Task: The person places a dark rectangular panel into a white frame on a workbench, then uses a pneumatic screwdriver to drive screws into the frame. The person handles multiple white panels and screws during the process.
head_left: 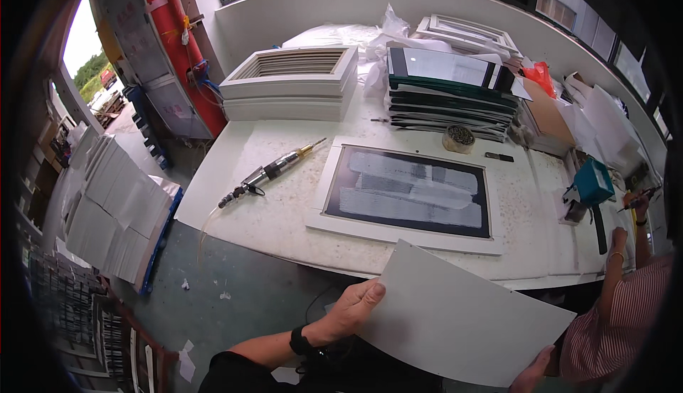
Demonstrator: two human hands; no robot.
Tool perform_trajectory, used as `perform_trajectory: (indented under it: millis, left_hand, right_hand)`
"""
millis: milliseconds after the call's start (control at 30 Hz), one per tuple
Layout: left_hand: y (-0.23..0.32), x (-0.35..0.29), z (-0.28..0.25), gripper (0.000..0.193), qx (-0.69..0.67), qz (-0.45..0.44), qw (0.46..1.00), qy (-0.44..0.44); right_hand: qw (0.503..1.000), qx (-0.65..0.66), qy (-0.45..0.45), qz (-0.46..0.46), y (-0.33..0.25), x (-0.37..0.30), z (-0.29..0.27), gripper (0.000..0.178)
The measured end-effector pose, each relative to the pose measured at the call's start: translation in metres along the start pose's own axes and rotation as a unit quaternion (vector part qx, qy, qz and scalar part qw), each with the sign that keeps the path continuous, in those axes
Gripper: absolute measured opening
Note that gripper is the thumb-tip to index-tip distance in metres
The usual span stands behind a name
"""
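A plain white rectangular panel (462, 315) with small holes along its edge is held up in front of the table. My left hand (353, 310) grips its left edge, thumb on the face and fingers hidden behind. My right hand (533, 371), partly cut off by the lower edge of the view, holds the lower right corner. Just beyond the panel, a white frame (324, 211) lies flat on the table around a dark-bordered pane (409, 190) with pale smears across it. To its left rests a silver pneumatic screwdriver (270, 171) with a hose at its rear end.
White frames (284, 101) are stacked at the back left of the table (235, 229). Behind the pane stand piled glass panels (452, 97) and a round tub of small parts (457, 139). A co-worker in a striped shirt (612, 322) works at the right, near a teal device (594, 181). White panels (117, 211) fill a pallet at left.
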State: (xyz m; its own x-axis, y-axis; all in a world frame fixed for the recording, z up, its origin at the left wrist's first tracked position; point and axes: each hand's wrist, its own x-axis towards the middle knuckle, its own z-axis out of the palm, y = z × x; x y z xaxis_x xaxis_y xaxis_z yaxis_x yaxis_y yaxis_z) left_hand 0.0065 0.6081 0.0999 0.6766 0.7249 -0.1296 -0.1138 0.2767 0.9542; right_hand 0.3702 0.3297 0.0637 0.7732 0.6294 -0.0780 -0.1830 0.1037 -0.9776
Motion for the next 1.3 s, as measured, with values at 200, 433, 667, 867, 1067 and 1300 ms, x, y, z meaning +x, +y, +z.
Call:
perform_trajectory:
  millis: [200,433,667,867,1067,1300]
  left_hand:
    - [-0.012,-0.030,-0.006,0.056,-0.093,-0.025,0.995,-0.008]
    - [0.023,-0.030,-0.030,0.054,-0.145,-0.019,0.989,0.024]
    - [0.077,0.015,-0.075,0.051,-0.073,0.061,0.994,0.058]
    - [0.097,0.036,-0.100,0.035,0.012,0.114,0.980,0.163]
    - [0.062,0.029,-0.144,0.030,0.172,0.228,0.909,0.304]
    - [0.037,0.030,-0.156,0.022,0.287,0.238,0.867,0.332]
  right_hand:
    - [0.992,0.089,-0.015,0.085,0.004,-0.036,0.057,0.067]
    - [0.998,0.017,-0.060,0.027,-0.013,-0.020,0.103,0.064]
    - [0.987,-0.086,-0.076,-0.109,-0.048,0.018,0.159,0.053]
    - [0.980,-0.068,-0.111,-0.148,-0.072,0.087,0.193,0.053]
    - [0.972,-0.104,-0.164,-0.129,-0.072,0.170,0.206,0.053]
    - [0.970,-0.160,-0.171,-0.064,-0.061,0.194,0.257,0.057]
